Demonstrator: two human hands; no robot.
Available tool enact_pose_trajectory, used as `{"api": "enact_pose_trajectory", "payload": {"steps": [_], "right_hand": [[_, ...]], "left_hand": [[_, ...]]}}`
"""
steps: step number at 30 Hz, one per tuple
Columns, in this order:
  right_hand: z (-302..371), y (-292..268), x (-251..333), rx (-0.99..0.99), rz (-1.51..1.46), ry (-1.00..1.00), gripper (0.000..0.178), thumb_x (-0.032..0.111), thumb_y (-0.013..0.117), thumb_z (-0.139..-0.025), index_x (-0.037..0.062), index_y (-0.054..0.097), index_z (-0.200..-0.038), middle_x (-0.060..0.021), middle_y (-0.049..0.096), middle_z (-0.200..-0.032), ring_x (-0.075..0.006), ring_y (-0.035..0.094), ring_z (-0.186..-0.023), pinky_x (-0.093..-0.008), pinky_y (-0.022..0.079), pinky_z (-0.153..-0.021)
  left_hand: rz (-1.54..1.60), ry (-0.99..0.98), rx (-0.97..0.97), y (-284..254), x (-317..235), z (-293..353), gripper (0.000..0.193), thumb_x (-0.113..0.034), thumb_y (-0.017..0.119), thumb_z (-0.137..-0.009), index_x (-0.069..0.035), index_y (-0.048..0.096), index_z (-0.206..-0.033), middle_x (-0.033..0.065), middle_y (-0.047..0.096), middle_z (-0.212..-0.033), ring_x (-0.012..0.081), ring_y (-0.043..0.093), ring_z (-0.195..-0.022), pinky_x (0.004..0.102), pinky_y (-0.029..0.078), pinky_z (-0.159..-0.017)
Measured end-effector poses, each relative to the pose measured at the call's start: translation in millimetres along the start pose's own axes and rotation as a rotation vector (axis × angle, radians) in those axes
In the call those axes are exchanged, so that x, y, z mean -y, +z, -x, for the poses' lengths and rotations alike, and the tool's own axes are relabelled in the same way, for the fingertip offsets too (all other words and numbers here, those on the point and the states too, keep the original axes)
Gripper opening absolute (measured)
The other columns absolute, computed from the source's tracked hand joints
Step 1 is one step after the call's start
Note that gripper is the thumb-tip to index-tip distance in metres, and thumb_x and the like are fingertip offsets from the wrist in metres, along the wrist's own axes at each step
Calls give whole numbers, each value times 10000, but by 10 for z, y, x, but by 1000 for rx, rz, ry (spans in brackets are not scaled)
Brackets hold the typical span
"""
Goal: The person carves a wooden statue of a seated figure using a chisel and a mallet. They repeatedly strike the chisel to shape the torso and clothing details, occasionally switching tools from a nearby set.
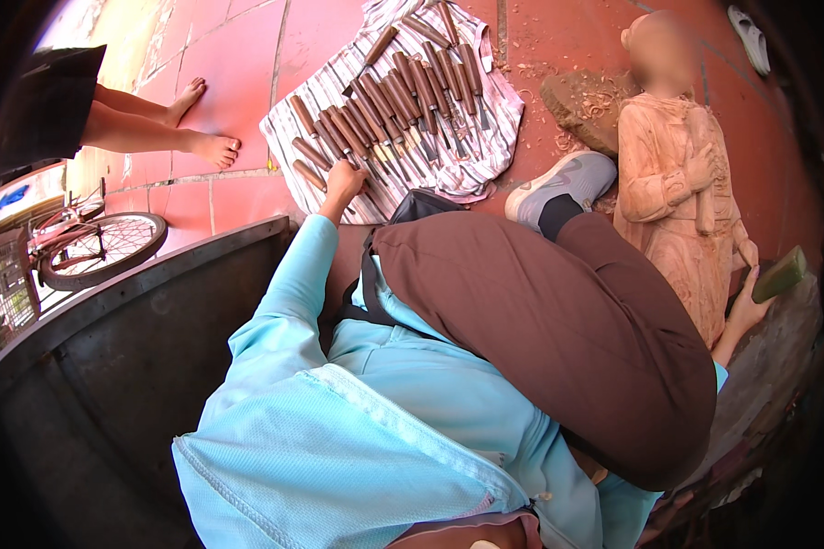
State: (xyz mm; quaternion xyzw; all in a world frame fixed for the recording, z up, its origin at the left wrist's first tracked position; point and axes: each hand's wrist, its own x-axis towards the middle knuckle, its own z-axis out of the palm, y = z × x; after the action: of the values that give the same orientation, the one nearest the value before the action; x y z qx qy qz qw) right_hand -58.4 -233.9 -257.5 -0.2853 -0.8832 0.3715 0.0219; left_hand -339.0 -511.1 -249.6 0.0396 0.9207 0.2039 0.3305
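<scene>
My left hand [346, 182] reaches down among the wood-carving chisels [389, 105], its fingers bent onto one at the near left of the spread. The part under my fingers is partly hidden. Several chisels with brown wooden handles and metal blades lie side by side on a striped cloth [343, 212]. Off to the right, my right hand [746, 309] is wrapped round a green, cylinder-shaped piece [780, 274] whose exact kind I cannot make out. That hand is beside the lower part of a carved wooden figure [677, 220], which lies along my right side.
A brown block [588, 108] with wood shavings lies by the figure and my shoe [563, 188]. A dark metal-edged panel [137, 302] borders my left arm. Beyond it are a bicycle [101, 247] and another person's bare feet [212, 149]. A pale sandal [749, 40] lies at far right.
</scene>
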Motion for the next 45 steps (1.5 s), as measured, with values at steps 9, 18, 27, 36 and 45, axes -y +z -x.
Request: {"api": "enact_pose_trajectory", "payload": {"steps": [9,18,27,36,45], "right_hand": [[43,4,15,0,-10,-3,424,208,747,-836,-35,565,-1131,-171,670,-983,-238,646,-870,-362,519,-781],[79,26,34,7,-15,1,421,213,747,-837,-30,568,-1130,-166,672,-979,-234,647,-867,-360,519,-780],[27,72,47,26,-9,6,419,218,748,-837,-25,571,-1129,-161,674,-976,-229,648,-865,-357,518,-779],[-8,94,54,37,-11,9,417,223,748,-837,-20,574,-1128,-156,677,-972,-225,649,-862,-355,518,-779],[22,128,59,58,-8,7,415,228,748,-837,-16,577,-1126,-152,679,-968,-220,649,-860,-352,517,-778]], "left_hand": [[-416,194,-154,175,-102,39,412,-359,739,-761,21,685,-910,214,697,-887,384,668,-871,442,510,-775],[47,71,-5,164,67,-173,194,-110,659,-797,54,579,-863,178,665,-777,271,698,-641,354,564,-537],[-358,157,-170,89,-176,100,297,-230,550,-854,38,491,-966,252,658,-871,378,685,-765,445,534,-729],[-276,166,-250,148,-470,324,258,-259,549,-828,-69,548,-1003,216,675,-912,416,642,-887,488,486,-775],[-291,238,-201,255,-466,312,239,-254,583,-807,-72,596,-962,205,677,-916,383,650,-889,466,490,-771]]}}
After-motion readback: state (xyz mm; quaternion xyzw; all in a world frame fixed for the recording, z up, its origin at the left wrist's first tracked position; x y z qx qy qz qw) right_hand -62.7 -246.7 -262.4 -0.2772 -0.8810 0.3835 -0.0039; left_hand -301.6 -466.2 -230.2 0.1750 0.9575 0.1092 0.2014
